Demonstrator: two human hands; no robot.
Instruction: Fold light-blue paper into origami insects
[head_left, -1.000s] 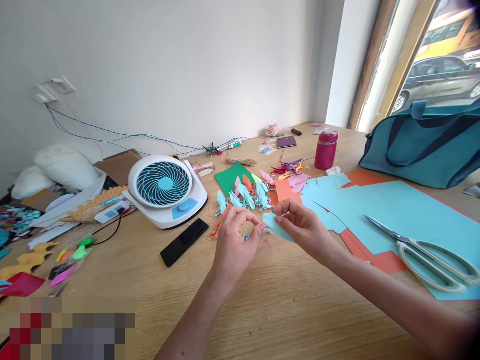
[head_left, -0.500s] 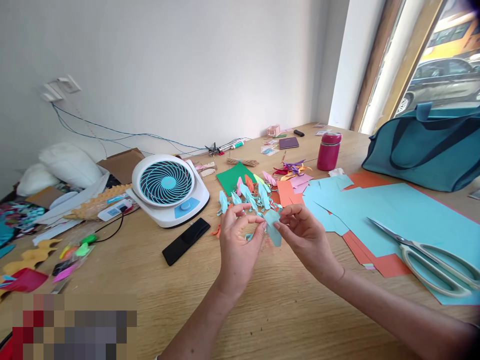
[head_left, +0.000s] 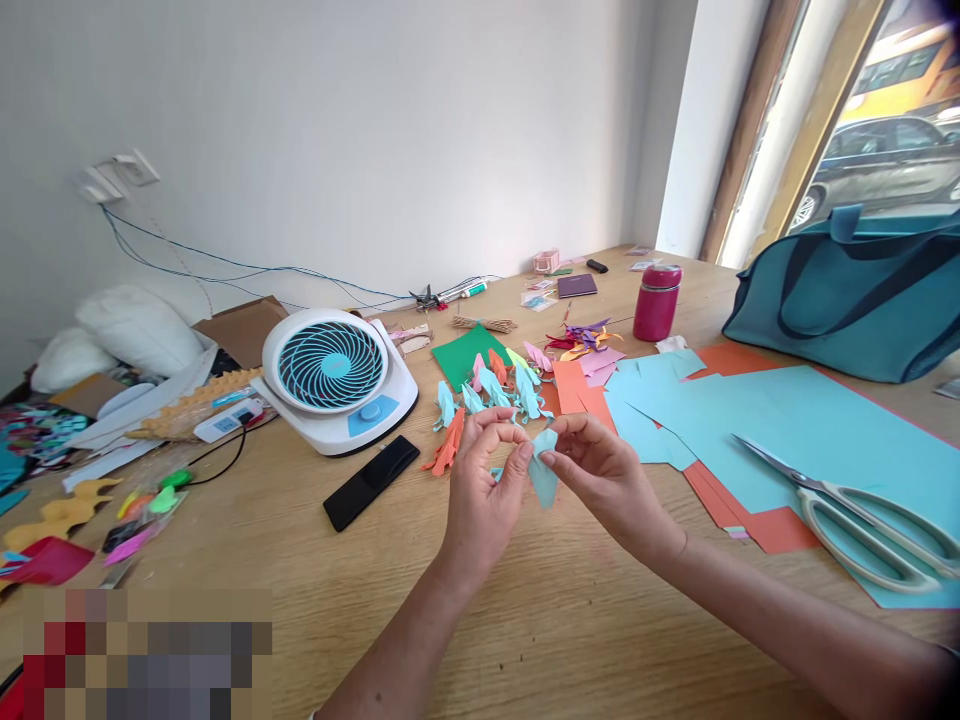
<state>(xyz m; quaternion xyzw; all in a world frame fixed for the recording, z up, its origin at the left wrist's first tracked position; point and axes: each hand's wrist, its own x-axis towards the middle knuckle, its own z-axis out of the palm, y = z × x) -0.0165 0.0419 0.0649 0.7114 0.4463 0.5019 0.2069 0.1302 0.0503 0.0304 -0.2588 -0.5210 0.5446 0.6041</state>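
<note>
A small folded piece of light blue paper [head_left: 544, 478] is held above the table between my two hands. My left hand [head_left: 491, 475] pinches its left edge with thumb and forefinger. On the other side, my right hand [head_left: 600, 465] grips its upper right part between thumb and fingers. Just behind lie several light blue folded paper figures [head_left: 495, 390], with pink and orange ones among them. An orange folded paper piece [head_left: 448, 445] rests beside my left hand, partly behind it. Orange paper pieces [head_left: 574, 385] lie beyond my right hand.
Scissors [head_left: 832, 500] lie on light blue sheets [head_left: 720, 400] at the right. Behind them stand a magenta flask [head_left: 657, 303] and a teal bag [head_left: 847, 300]. To the left are a white fan [head_left: 341, 380] and a black phone [head_left: 372, 482]. Green paper [head_left: 472, 352] lies at the back.
The blue paper has tilted and its lower tip now points more downward. My left hand has shifted slightly right, uncovering more of the orange folded piece.
</note>
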